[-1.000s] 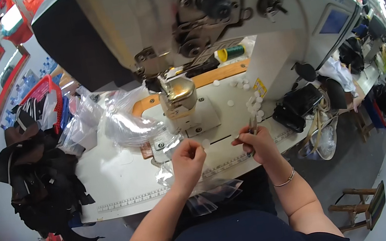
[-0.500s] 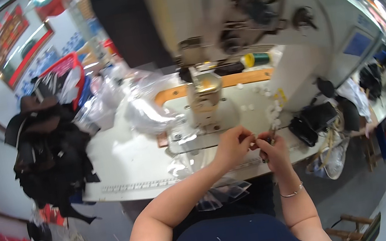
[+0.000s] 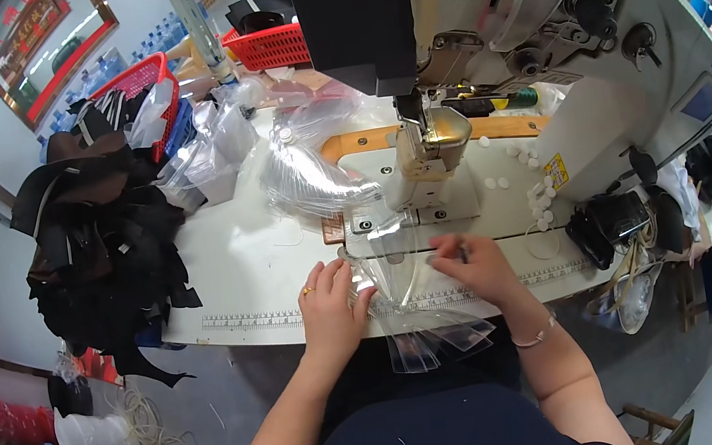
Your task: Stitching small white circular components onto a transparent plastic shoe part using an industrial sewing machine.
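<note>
At the front of a white sewing machine table, my left hand lies with fingers stretched out. Its thumb and fingertips touch the edge of clear plastic pieces. These run from below the sewing head and fan out over the front edge. To the right, my right hand hovers just beside the plastic, its fingers curled and slightly blurred. Something small and dark shows between those fingers, too little of it to name. A stack of clear plastic sheets rests left of the sewing head.
Small white discs are scattered right of the sewing head. A black box-like device stands at the right edge. Black fabric pieces hang over the left side. Red baskets stand behind. A ruler strip runs along the front.
My hands were together at the right, pinching something small. The left has moved left onto the plastic and spread out; the right has drawn apart from it. The view has also shifted.
</note>
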Demonstrator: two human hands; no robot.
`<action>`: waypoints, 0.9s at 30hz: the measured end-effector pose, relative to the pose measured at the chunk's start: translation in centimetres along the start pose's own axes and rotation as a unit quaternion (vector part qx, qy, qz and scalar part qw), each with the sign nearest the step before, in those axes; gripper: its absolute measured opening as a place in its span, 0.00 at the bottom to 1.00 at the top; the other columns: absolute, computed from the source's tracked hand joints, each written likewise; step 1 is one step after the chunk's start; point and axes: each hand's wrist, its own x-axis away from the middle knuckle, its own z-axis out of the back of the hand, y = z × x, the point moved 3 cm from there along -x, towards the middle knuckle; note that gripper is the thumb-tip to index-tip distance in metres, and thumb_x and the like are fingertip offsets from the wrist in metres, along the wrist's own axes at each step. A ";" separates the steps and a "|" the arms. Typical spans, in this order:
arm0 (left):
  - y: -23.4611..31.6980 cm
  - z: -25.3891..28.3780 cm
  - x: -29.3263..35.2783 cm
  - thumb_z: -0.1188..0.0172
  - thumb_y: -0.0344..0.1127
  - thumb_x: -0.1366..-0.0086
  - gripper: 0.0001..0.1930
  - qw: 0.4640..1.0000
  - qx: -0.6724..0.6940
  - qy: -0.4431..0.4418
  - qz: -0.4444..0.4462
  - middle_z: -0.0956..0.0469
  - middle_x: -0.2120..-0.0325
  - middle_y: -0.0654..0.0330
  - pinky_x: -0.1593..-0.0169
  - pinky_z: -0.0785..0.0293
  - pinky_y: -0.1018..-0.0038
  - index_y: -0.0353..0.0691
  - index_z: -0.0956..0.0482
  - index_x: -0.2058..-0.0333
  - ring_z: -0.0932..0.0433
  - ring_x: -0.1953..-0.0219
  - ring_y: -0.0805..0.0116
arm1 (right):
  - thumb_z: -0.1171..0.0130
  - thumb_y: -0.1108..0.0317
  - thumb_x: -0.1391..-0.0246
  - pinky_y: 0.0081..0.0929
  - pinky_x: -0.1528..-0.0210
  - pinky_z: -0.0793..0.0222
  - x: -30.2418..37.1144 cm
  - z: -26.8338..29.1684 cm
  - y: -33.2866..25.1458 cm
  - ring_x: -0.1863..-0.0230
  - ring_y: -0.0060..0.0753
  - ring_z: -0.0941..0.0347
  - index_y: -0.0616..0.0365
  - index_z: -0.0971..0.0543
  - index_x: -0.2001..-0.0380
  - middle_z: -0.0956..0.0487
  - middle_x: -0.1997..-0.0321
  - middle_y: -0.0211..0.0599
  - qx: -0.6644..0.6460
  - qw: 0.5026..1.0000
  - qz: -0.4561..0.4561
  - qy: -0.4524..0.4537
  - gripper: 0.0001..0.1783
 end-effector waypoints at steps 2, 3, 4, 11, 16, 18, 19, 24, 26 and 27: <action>0.8 0.1 0.2 0.37 0.37 0.51 0.17 0.997 -0.011 0.053 -0.048 0.28 0.59 0.57 0.51 0.40 0.60 0.39 0.25 0.62 0.34 0.51 0.51 | 0.38 0.72 0.59 0.23 0.58 0.34 -0.7 -1.6 -1.4 0.60 0.28 0.27 0.63 0.25 0.76 0.25 0.55 0.48 0.092 0.994 0.045 -0.023 0.08; 0.9 0.0 0.5 0.38 0.34 0.51 0.13 0.996 0.017 0.071 -0.048 0.26 0.62 0.58 0.53 0.38 0.60 0.39 0.25 0.65 0.32 0.53 0.53 | 0.38 0.72 0.59 0.25 0.58 0.33 -0.6 -2.5 -2.0 0.61 0.33 0.26 0.65 0.26 0.77 0.27 0.52 0.50 0.159 0.981 0.108 -0.009 0.08; 0.8 0.0 0.5 0.38 0.34 0.51 0.13 0.996 0.018 0.075 -0.046 0.26 0.62 0.58 0.53 0.38 0.60 0.39 0.25 0.65 0.32 0.53 0.53 | 0.38 0.72 0.59 0.25 0.58 0.33 -0.4 -3.1 -2.6 0.61 0.33 0.26 0.65 0.26 0.77 0.27 0.52 0.50 0.162 0.981 0.110 -0.010 0.08; 0.3 -1.0 -5.7 0.38 0.36 0.47 0.11 0.893 0.414 -0.073 0.159 0.27 0.77 0.58 0.76 0.30 0.77 0.34 0.28 0.72 0.25 0.78 0.69 | 0.39 0.74 0.59 0.26 0.57 0.31 1.7 -4.8 -3.5 0.52 0.45 0.28 0.62 0.27 0.76 0.33 0.45 0.51 0.109 0.977 0.186 -0.007 0.07; 1.0 -1.4 -7.9 0.38 0.38 0.47 0.18 0.873 0.427 -0.149 0.181 0.31 0.77 0.63 0.78 0.30 0.81 0.32 0.30 0.62 0.29 0.80 0.77 | 0.41 0.77 0.55 0.28 0.47 0.38 2.1 -4.9 -3.2 0.47 0.40 0.32 0.62 0.29 0.72 0.34 0.43 0.46 -0.018 0.989 0.141 -0.042 0.07; 0.7 -1.7 -7.6 0.39 0.37 0.46 0.19 0.833 0.503 -0.148 0.176 0.32 0.76 0.64 0.78 0.31 0.81 0.35 0.30 0.58 0.29 0.80 0.79 | 0.41 0.77 0.55 0.30 0.44 0.40 2.0 -5.0 -3.2 0.46 0.42 0.33 0.62 0.29 0.73 0.37 0.41 0.47 -0.046 0.988 0.140 -0.051 0.07; 0.6 -2.0 -7.3 0.39 0.35 0.46 0.20 0.785 0.577 -0.145 0.173 0.33 0.76 0.65 0.78 0.31 0.82 0.38 0.30 0.54 0.30 0.80 0.80 | 0.40 0.76 0.56 0.26 0.52 0.36 1.9 -5.1 -3.0 0.46 0.40 0.32 0.62 0.28 0.74 0.36 0.41 0.47 -0.047 0.986 0.155 -0.046 0.07; 1.1 -2.7 -6.1 0.39 0.32 0.45 0.19 0.839 0.529 -0.014 0.129 0.33 0.69 0.63 0.78 0.32 0.86 0.40 0.27 0.54 0.30 0.81 0.82 | 0.42 0.77 0.54 0.31 0.46 0.39 1.8 -5.1 -2.7 0.43 0.44 0.36 0.61 0.30 0.74 0.40 0.39 0.50 -0.044 0.987 0.136 -0.076 0.06; 1.0 -3.2 -5.6 0.39 0.30 0.46 0.15 0.903 0.413 0.084 0.082 0.32 0.64 0.59 0.77 0.30 0.85 0.38 0.25 0.58 0.28 0.81 0.79 | 0.43 0.77 0.53 0.29 0.47 0.38 1.8 -5.3 -1.9 0.42 0.44 0.37 0.61 0.31 0.74 0.41 0.38 0.49 -0.064 0.993 0.082 -0.061 0.06; 1.6 -2.9 -5.4 0.39 0.27 0.46 0.09 0.888 0.441 0.096 0.096 0.31 0.61 0.56 0.75 0.27 0.82 0.35 0.23 0.64 0.26 0.80 0.78 | 0.43 0.77 0.53 0.29 0.47 0.38 1.7 -5.4 -1.3 0.42 0.44 0.37 0.61 0.31 0.74 0.41 0.38 0.49 -0.064 0.993 0.081 -0.059 0.06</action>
